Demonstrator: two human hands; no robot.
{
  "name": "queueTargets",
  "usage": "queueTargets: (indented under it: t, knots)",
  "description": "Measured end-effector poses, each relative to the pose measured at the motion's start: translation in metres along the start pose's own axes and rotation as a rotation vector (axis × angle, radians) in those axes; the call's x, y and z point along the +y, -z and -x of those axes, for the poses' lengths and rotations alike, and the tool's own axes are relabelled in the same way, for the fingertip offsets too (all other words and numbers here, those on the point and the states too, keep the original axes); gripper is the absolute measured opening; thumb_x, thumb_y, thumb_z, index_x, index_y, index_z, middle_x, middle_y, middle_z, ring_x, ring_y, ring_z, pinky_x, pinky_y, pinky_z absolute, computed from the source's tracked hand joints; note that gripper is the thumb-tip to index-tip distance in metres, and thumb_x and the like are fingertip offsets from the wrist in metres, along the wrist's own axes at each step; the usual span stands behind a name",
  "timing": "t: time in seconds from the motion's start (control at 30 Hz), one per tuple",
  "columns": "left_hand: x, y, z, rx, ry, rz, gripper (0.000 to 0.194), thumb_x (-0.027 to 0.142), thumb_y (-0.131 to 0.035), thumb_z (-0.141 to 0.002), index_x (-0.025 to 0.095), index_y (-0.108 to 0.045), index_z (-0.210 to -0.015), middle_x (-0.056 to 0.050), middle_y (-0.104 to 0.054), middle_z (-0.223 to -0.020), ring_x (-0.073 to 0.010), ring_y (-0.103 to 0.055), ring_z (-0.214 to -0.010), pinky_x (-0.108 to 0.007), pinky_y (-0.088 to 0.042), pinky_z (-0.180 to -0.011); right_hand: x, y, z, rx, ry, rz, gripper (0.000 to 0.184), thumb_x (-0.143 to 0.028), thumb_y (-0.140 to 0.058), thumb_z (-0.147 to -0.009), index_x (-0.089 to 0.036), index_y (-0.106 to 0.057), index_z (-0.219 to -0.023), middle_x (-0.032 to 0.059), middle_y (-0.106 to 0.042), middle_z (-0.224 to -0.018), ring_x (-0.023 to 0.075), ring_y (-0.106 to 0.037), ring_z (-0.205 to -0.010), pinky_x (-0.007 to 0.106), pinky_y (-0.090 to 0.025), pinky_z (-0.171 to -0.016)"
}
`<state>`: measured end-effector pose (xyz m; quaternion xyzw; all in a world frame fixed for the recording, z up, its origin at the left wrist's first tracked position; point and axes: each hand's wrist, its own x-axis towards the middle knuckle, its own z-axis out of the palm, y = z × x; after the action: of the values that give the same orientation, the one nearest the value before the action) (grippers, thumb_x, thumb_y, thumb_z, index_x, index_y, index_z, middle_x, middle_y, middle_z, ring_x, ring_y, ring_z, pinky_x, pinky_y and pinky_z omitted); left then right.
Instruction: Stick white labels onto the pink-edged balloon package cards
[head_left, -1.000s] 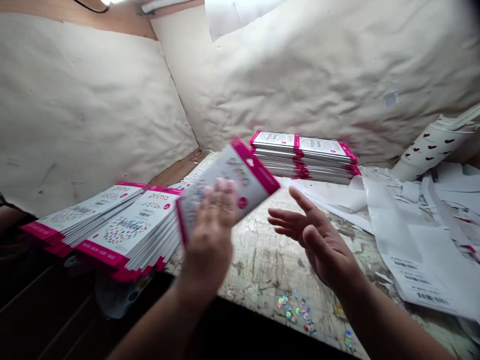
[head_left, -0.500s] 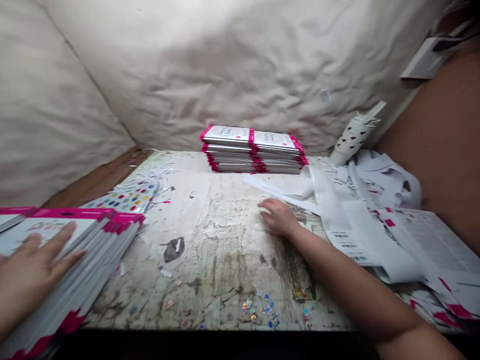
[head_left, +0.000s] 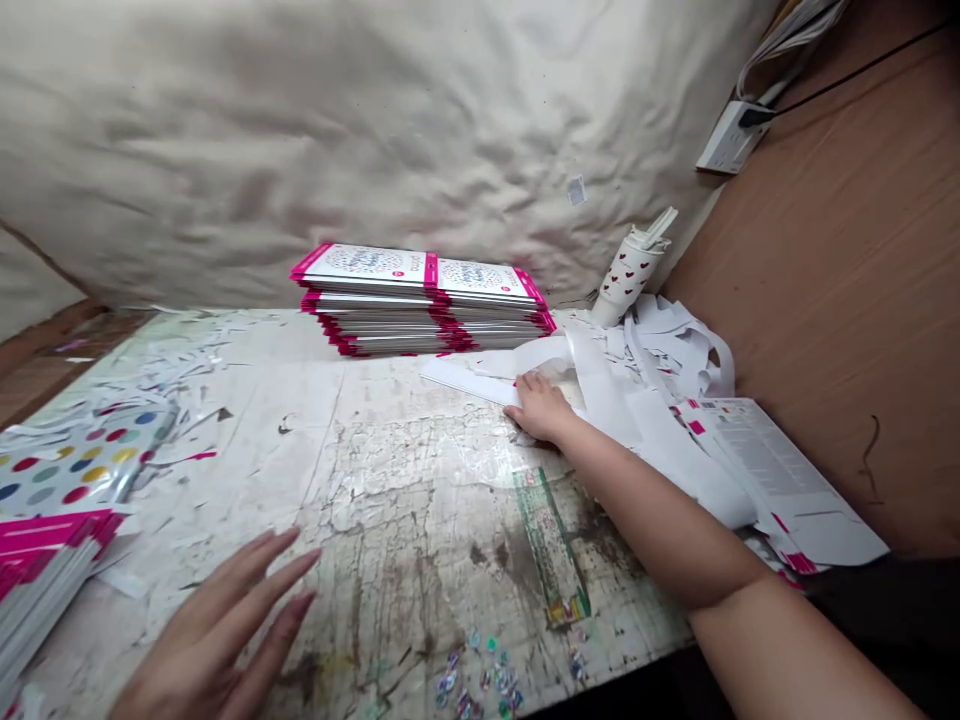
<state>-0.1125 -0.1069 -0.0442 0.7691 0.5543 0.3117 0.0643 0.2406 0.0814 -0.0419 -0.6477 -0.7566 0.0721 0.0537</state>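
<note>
My right hand (head_left: 538, 409) reaches across the worn table (head_left: 390, 480) and rests, fingers curled, on the edge of white paper strips (head_left: 487, 375) lying in front of a stack of pink-edged card packs (head_left: 420, 298). Whether it grips a strip is hidden. My left hand (head_left: 217, 630) hovers low over the table's near left part, fingers stretched out and holding nothing. A second pile of pink-edged packs (head_left: 45, 560) lies at the left edge, close to my left hand.
A heap of white paper backing and printed sheets (head_left: 720, 440) fills the right side. A heart-patterned paper cup (head_left: 626, 280) leans at the back. A polka-dot sheet (head_left: 71, 470) lies at the left. Loose sequins (head_left: 480, 680) scatter near the front edge. A brown wall with a socket (head_left: 731, 140) stands right.
The view has swung right. My left hand left the pack pile on the left and now floats over the table. My right hand slid further back onto the white strips.
</note>
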Motion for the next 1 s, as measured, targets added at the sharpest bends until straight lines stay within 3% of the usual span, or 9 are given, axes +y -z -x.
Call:
queueTargets:
  t: [0.17,0.3,0.47,0.6,0.7,0.8,0.87,0.93,1.0]
  knots:
    - [0.005,-0.023,-0.007,-0.037,-0.133,-0.062,0.038,0.035,-0.053,-0.08,0.036,-0.056,-0.118,0.0,-0.056,-0.128,-0.0263,-0.056,-0.112,-0.043,-0.047,-0.096,0.005,-0.001,-0.006,-0.002,0.106,-0.063,0.026,-0.033,-0.053,-0.087,-0.017,-0.067,-0.102,0.0093,-0.065,-0.11,0.0207,-0.054,-0.109,0.029,-0.035,-0.096]
    - [0.009,-0.022,-0.011,-0.019,-0.145,-0.064,0.034,0.036,-0.051,-0.082,0.034,-0.057,-0.116,-0.001,-0.057,-0.126,-0.0228,-0.059,-0.11,-0.036,-0.047,-0.095,0.013,-0.002,-0.013,0.005,0.128,-0.133,0.025,-0.033,-0.055,-0.087,-0.019,-0.07,-0.101,0.0053,-0.068,-0.105,0.0162,-0.059,-0.101,0.023,-0.039,-0.089]
    - [0.007,-0.021,-0.007,-0.024,-0.15,-0.061,0.034,0.039,-0.052,-0.082,0.034,-0.058,-0.115,-0.002,-0.059,-0.124,-0.0236,-0.059,-0.109,-0.037,-0.048,-0.095,0.023,-0.004,-0.018,-0.003,0.15,-0.172,0.023,-0.032,-0.056,-0.086,-0.022,-0.071,-0.101,0.0021,-0.069,-0.104,0.0147,-0.062,-0.097,0.02,-0.043,-0.084]
    - [0.01,-0.022,-0.008,-0.025,-0.156,-0.073,0.033,0.037,-0.052,-0.083,0.033,-0.057,-0.116,-0.003,-0.059,-0.123,-0.0239,-0.06,-0.108,-0.039,-0.05,-0.092,0.018,0.002,-0.013,0.051,0.194,-0.122,0.026,-0.022,-0.047,-0.089,-0.016,-0.07,-0.101,0.0076,-0.068,-0.102,0.0186,-0.059,-0.098,0.027,-0.042,-0.087]
    - [0.027,-0.021,-0.017,0.006,-0.211,-0.084,0.033,0.032,-0.053,-0.082,0.031,-0.057,-0.115,-0.004,-0.06,-0.122,-0.024,-0.059,-0.108,-0.038,-0.05,-0.092,-0.008,0.005,0.0,0.112,0.264,-0.061,0.029,-0.013,-0.041,-0.089,-0.012,-0.068,-0.099,0.0151,-0.066,-0.098,0.0236,-0.056,-0.098,0.035,-0.041,-0.087]
    - [0.049,-0.025,-0.028,0.051,-0.338,-0.116,0.04,0.021,-0.053,-0.081,0.025,-0.054,-0.121,-0.006,-0.057,-0.127,-0.0238,-0.053,-0.117,-0.036,-0.045,-0.097,-0.052,-0.008,0.03,0.138,0.495,-0.011,0.028,-0.012,-0.041,-0.088,-0.016,-0.065,-0.102,0.0112,-0.066,-0.087,0.0199,-0.058,-0.082,0.032,-0.046,-0.07]
    - [0.056,-0.03,-0.029,0.039,-0.463,-0.214,0.048,0.015,-0.051,-0.08,0.019,-0.05,-0.127,-0.008,-0.052,-0.133,-0.025,-0.046,-0.124,-0.036,-0.037,-0.104,-0.08,-0.023,0.057,0.21,0.852,0.076,0.025,-0.013,-0.041,-0.087,-0.014,-0.064,-0.097,0.0089,-0.064,-0.078,0.0185,-0.057,-0.067,0.029,-0.044,-0.052]
    - [0.053,-0.038,-0.024,0.0,-0.569,-0.352,0.052,0.013,-0.048,-0.079,0.016,-0.048,-0.13,-0.007,-0.05,-0.136,-0.0257,-0.043,-0.127,-0.037,-0.031,-0.107,-0.096,-0.036,0.085,0.225,1.108,0.121,0.02,-0.016,-0.045,-0.084,-0.014,-0.063,-0.076,0.0058,-0.06,-0.064,0.0178,-0.054,-0.056,0.027,-0.037,-0.04]
    - [0.042,-0.046,-0.012,-0.013,-0.59,-0.471,0.049,0.018,-0.048,-0.08,0.018,-0.051,-0.129,-0.004,-0.053,-0.134,-0.0248,-0.048,-0.123,-0.034,-0.036,-0.101,-0.1,-0.04,0.101,0.208,1.215,0.152,0.017,-0.016,-0.047,-0.083,-0.014,-0.063,-0.078,0.0036,-0.058,-0.063,0.0168,-0.052,-0.052,0.026,-0.033,-0.037]
